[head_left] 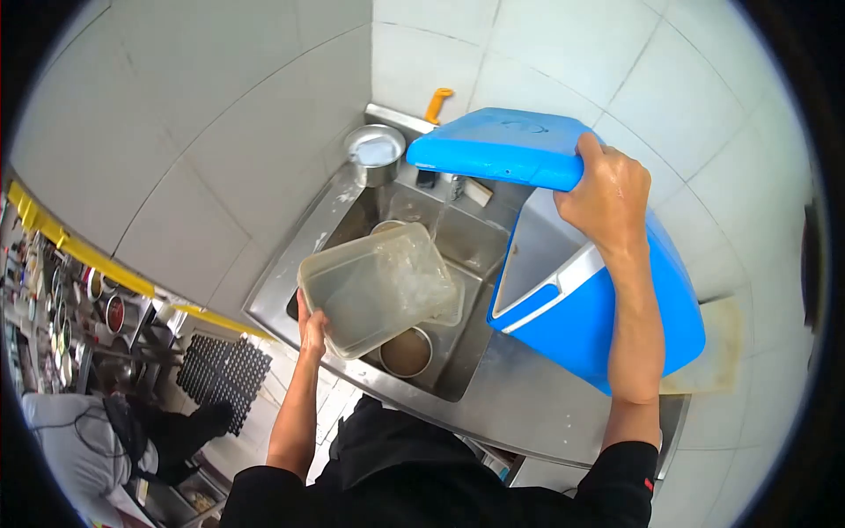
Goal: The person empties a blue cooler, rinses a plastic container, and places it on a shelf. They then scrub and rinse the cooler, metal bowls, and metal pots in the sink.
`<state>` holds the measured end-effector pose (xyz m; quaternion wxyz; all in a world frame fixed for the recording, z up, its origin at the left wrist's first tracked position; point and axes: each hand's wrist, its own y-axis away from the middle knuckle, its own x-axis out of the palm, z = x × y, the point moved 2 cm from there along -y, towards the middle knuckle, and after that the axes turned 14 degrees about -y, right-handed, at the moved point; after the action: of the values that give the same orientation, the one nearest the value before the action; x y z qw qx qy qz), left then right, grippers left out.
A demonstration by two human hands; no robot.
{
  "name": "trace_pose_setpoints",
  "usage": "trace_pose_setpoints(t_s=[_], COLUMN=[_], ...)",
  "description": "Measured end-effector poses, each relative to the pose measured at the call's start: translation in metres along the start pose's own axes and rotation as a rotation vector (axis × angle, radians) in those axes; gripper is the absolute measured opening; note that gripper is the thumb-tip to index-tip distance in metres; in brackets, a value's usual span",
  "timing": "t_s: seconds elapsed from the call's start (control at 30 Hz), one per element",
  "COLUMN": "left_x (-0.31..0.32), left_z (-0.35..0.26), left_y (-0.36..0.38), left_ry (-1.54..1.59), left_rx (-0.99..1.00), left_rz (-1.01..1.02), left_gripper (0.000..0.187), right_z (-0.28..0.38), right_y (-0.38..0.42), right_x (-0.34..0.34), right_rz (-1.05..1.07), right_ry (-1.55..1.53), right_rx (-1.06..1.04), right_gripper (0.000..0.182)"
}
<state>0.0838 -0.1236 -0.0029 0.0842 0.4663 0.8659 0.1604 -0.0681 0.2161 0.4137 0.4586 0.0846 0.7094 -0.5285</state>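
My left hand (312, 327) is closed on the near left edge of a translucent plastic container (352, 295), which is tilted over the steel sink (466, 352). Something clear and wet, water or plastic, shows at its right end. With my right hand (607, 194) I grip the blue lid (510, 145) by its right end, holding it raised. Below it a blue cooler (590, 326) with a white rim stands tilted on the right side of the counter, its top uncovered. Part of the sink is hidden behind the container.
Round pots (406, 353) sit in the sink. A metal pot (374, 150) stands at the back left corner, near an orange handle (437, 104). A faucet (456, 187) rises behind the basin. Another person (84, 449) is at lower left, by a black floor mat (222, 374).
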Motion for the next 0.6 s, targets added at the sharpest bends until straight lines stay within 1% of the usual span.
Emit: trace_pose_setpoints(t_s=[0.07, 0.13, 0.17, 0.2, 0.27, 0.3, 0.33, 0.37, 0.4, 0.43, 0.47, 0.5, 0.53, 0.57, 0.6], left_x=[-0.006, -0.011, -0.017, -0.022, -0.027, -0.029, -0.029, -0.027, -0.025, -0.023, -0.026, -0.033, -0.034, -0.036, -0.036], left_z=[-0.011, -0.029, -0.027, -0.029, -0.04, -0.042, -0.045, -0.047, -0.048, -0.047, -0.037, -0.022, -0.011, -0.013, -0.026], left_y=[0.007, 0.02, 0.017, 0.019, 0.022, 0.021, 0.021, 0.023, 0.024, 0.026, 0.026, 0.021, 0.017, 0.025, 0.036], left_ry=[-0.002, -0.057, -0.072, -0.061, -0.059, -0.052, -0.052, -0.026, -0.003, 0.011, -0.005, 0.085, 0.177, 0.187, 0.201], left_rx=[0.007, -0.007, -0.018, -0.023, 0.06, 0.056, 0.07, 0.019, -0.033, -0.058, -0.058, -0.077, -0.099, -0.08, -0.057], left_rz=[-0.033, -0.085, -0.061, -0.084, -0.079, -0.081, -0.081, -0.085, -0.086, -0.071, -0.058, -0.067, -0.064, -0.076, -0.091], left_gripper=[0.085, 0.085, 0.093, 0.093, 0.09, 0.092, 0.092, 0.093, 0.094, 0.089, 0.089, 0.084, 0.079, 0.067, 0.056], right_z=[0.009, 0.003, -0.004, -0.009, -0.024, -0.033, -0.042, -0.05, -0.057, -0.063, -0.069, -0.076, -0.081, -0.086, -0.088], right_y=[0.001, 0.006, 0.008, 0.007, 0.003, 0.001, 0.0, -0.001, -0.004, -0.008, -0.01, -0.013, -0.018, -0.019, -0.021], right_x=[0.004, 0.002, -0.001, -0.008, -0.032, -0.041, -0.05, -0.058, -0.067, -0.072, -0.073, -0.071, -0.069, -0.07, -0.071], right_rz=[-0.032, -0.067, -0.107, -0.104, -0.14, -0.152, -0.116, -0.078, -0.09, -0.04, 0.014, 0.009, 0.025, 0.044, 0.04], right_ry=[0.002, -0.023, -0.035, -0.052, -0.164, -0.169, -0.213, -0.255, -0.25, -0.29, -0.328, -0.317, -0.286, -0.247, -0.219], right_rx=[-0.074, -0.08, -0.075, -0.093, -0.09, -0.094, -0.103, -0.11, -0.103, -0.154, -0.198, -0.176, -0.216, -0.256, -0.24], right_gripper=[0.027, 0.026, 0.026, 0.026, 0.024, 0.024, 0.024, 0.023, 0.023, 0.022, 0.021, 0.021, 0.021, 0.022, 0.022])
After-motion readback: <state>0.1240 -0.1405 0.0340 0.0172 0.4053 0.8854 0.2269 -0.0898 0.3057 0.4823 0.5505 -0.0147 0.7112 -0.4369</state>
